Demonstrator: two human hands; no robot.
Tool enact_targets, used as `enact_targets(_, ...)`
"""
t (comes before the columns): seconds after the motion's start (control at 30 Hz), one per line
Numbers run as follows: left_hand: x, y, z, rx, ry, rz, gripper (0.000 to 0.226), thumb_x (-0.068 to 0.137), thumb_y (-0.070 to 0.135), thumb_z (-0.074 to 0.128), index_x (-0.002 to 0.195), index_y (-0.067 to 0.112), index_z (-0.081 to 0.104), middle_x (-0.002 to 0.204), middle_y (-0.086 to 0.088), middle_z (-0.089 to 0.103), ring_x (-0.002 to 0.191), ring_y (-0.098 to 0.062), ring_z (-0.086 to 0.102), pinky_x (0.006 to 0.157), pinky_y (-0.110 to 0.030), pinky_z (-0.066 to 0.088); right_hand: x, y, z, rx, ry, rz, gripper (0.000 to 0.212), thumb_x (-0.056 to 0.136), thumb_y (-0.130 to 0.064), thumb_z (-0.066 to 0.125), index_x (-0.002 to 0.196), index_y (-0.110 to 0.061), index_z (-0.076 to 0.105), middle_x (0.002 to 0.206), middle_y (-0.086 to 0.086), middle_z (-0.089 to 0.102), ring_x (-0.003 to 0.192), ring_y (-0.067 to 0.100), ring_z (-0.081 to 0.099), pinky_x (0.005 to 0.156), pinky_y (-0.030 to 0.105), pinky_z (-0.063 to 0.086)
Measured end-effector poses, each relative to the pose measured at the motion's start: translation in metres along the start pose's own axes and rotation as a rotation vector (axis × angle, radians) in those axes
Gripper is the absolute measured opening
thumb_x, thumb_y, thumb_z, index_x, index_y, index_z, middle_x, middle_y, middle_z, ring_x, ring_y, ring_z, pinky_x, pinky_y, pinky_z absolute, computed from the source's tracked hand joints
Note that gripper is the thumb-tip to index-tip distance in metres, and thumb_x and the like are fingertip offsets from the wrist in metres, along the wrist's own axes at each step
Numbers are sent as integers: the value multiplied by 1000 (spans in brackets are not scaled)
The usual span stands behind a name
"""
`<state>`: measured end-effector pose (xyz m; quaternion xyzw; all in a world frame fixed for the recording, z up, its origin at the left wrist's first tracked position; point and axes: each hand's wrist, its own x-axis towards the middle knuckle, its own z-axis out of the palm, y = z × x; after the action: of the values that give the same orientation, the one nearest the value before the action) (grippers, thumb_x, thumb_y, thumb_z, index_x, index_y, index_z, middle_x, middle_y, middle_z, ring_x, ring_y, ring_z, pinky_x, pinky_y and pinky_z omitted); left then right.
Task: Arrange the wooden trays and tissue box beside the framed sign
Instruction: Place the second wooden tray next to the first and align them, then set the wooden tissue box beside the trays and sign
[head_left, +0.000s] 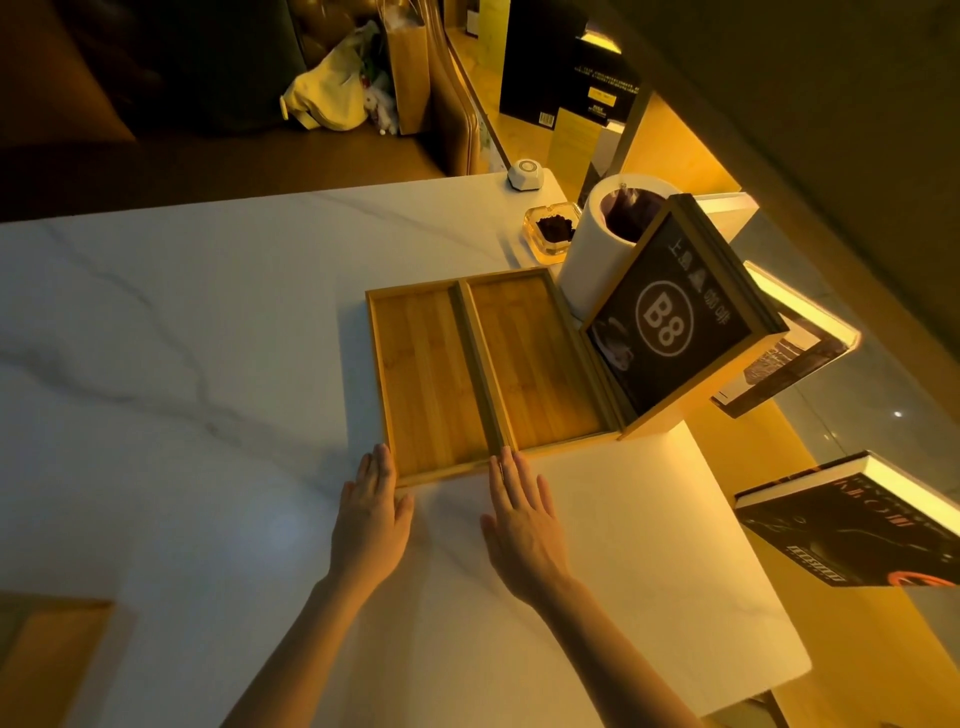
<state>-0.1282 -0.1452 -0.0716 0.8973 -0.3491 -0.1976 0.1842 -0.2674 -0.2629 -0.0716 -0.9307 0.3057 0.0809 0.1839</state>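
1. Head view: the white marble desk carries everything.
2. Two wooden trays lie side by side, touching, just beside the framed sign; that part looks done.
3. Left hand and right hand lie flat, each grip apart, fingertips at the trays' near edge.
4. No tissue box shows for certain; placing it seems left.
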Motion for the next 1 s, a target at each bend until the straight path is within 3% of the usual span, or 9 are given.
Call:
enact_targets(0.3,4,-3,-13,27,-158,-10,68,92,35,36,140,11,-5,154,-13,9,139,-32,19,110,-43,26,-1,-9,-14,-72,-64,0,64,95,-30,36,142,-8,-2,155,15,-9,139,31,-18,115,44,-2)
enact_targets(0.37,4,-1,-25,-68,-221,-38,61,92,32,36,141,10,7,152,-14,16,136,-32,26,108,-44,29,1,-15,-29,-80,-98,5,58,96,-27,34,143,-6,6,156,17,3,142,33,-5,117,46,6)
enact_targets(0.4,3,-1,-32,-121,-210,-33,53,92,29,38,137,6,21,146,-18,30,130,-33,36,104,-43,34,2,-21,-39,-68,-106,17,54,96,-27,34,141,-4,15,154,18,15,142,34,8,117,47,13)
enact_targets(0.5,-12,-4,-62,-189,-99,6,26,91,21,43,100,2,58,102,-22,64,97,-34,59,85,-41,44,7,-46,-65,-30,-38,-19,31,96,-26,40,115,-4,51,119,15,59,112,30,56,96,41,47)
enact_targets(0.57,-30,-11,-84,-198,-57,36,31,91,24,42,67,9,55,65,-12,57,66,-26,56,68,-40,43,11,-69,-74,-131,5,-163,23,95,-23,42,101,-7,59,101,9,64,94,24,62,81,35,51)
enact_targets(0.6,-39,-16,-95,-173,-11,53,34,91,26,42,62,10,51,59,-10,53,60,-24,53,63,-37,41,13,-83,-76,-172,27,-222,22,95,-21,42,99,-7,59,98,8,64,90,23,62,75,33,49)
enact_targets(0.7,-67,-38,-127,-78,188,67,33,91,26,42,78,3,62,73,-17,66,70,-29,61,64,-36,45,13,-129,-75,-177,128,-336,22,95,-20,42,92,-7,60,83,7,62,73,18,61,63,29,49)
enact_targets(0.8,-97,-68,-152,-59,375,-9,30,90,25,44,79,4,63,76,-18,67,71,-32,61,65,-41,49,8,-177,-70,-127,185,-487,24,94,-17,41,87,-6,61,74,7,61,65,17,59,62,31,52)
enact_targets(1.0,-163,-137,-166,-65,666,-255,24,91,20,44,91,4,62,78,-17,64,70,-32,59,62,-38,44,-4,-248,-36,119,148,-627,25,94,-17,38,100,-6,61,98,11,67,91,26,60,77,39,52)
